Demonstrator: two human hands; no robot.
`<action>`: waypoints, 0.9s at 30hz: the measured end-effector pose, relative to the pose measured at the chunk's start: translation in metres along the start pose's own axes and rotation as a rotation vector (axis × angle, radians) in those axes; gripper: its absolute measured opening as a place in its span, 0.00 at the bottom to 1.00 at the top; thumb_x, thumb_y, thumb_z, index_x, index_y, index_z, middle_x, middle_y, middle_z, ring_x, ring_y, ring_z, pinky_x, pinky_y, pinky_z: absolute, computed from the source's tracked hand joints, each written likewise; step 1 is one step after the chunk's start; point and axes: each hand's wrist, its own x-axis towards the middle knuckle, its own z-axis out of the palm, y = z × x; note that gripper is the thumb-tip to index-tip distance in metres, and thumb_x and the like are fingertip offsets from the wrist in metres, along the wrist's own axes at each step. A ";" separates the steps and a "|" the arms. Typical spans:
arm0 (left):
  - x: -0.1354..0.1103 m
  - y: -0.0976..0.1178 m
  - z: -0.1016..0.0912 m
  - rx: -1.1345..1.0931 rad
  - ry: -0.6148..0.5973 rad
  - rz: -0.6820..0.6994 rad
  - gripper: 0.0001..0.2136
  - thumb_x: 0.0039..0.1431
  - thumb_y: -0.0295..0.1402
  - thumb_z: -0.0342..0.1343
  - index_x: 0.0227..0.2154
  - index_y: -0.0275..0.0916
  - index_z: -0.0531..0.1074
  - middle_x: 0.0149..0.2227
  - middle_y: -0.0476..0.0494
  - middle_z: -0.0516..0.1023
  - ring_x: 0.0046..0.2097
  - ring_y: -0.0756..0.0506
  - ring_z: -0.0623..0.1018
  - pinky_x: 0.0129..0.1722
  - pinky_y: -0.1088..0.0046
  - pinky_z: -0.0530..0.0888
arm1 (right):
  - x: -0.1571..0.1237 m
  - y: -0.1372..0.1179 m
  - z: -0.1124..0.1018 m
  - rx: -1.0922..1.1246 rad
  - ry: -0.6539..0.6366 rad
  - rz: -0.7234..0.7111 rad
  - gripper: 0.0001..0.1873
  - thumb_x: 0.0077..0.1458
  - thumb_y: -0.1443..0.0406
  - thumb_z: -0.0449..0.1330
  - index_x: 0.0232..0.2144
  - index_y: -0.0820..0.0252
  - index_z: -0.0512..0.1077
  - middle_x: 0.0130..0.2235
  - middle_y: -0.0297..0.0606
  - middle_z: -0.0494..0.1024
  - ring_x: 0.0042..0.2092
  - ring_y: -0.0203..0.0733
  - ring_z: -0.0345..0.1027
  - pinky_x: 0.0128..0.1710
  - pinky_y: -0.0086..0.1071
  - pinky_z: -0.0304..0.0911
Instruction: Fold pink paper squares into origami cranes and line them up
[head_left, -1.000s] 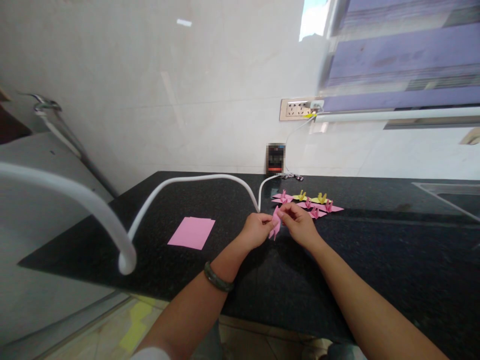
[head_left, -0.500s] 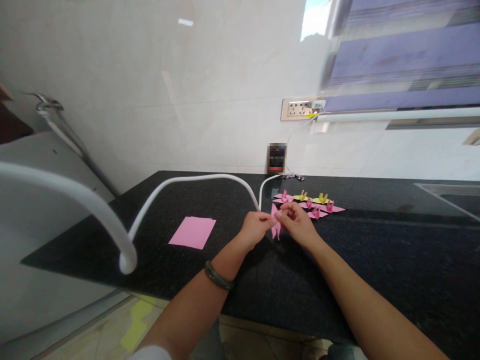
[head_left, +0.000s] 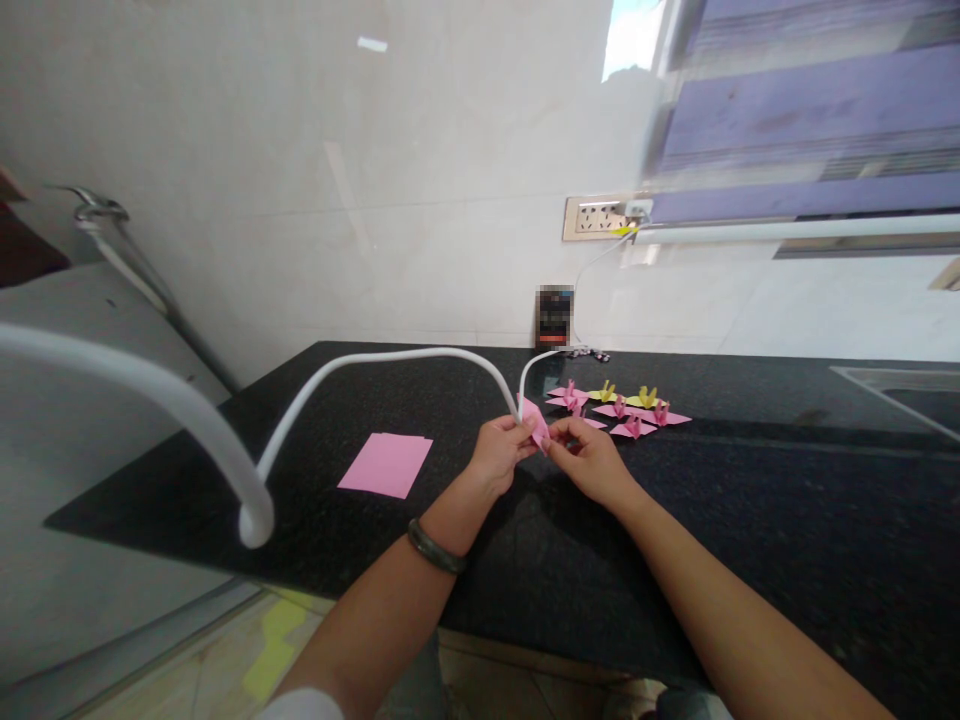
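Observation:
Between my two hands, above the dark countertop, is a pink folded-paper crane (head_left: 535, 424), tilted and partly covered by fingers. My left hand (head_left: 496, 455) pinches it from the left side. The fingertips of my right hand (head_left: 592, 458) close on its lower right edge. Just beyond my right hand stand several finished paper cranes, among them a pink crane (head_left: 634, 427) and a yellow crane (head_left: 646, 398). To the left of my left hand lies a small stack of pink paper squares (head_left: 386, 465).
A white flexible stand (head_left: 397, 354) arches across the black countertop (head_left: 300, 540) and passes in front of the folded paper. A phone-like device (head_left: 554, 318) leans on the wall below a socket (head_left: 596, 218) with a cable. A sink edge (head_left: 892, 400) shows at right.
The crane has turned and shifted slightly left and up in my hands. My right hand has moved lower and left, uncovering another pink crane behind it.

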 end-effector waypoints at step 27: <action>-0.003 0.001 0.004 0.108 -0.009 0.145 0.13 0.39 0.35 0.59 0.27 0.33 0.67 0.28 0.46 0.72 0.29 0.52 0.72 0.30 0.76 0.68 | 0.005 0.001 -0.001 0.356 0.035 0.239 0.14 0.43 0.56 0.56 0.24 0.61 0.66 0.21 0.32 0.66 0.19 0.30 0.56 0.17 0.25 0.55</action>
